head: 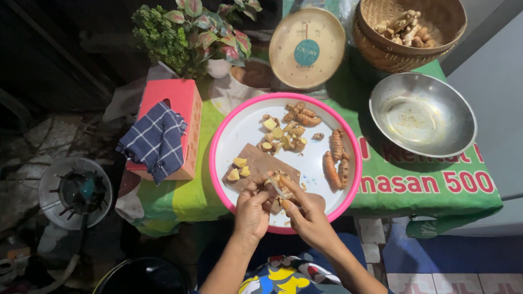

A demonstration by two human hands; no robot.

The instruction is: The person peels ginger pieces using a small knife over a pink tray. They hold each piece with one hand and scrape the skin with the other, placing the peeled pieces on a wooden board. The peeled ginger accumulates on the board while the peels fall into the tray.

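Root piece (275,184) sits pinched between both hands over the brown cutting board (256,162), near edge of the pink-rimmed tray (225,131). Left hand (251,212) grips it; right hand (304,213) is clenched on what looks like a thin blade, angled up-left. Fingers hide the root's length. Whole roots (335,161) lie to the right.

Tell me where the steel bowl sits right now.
The steel bowl sits at the table's right side, just right of the pink-rimmed tray and directly below the woven basket.
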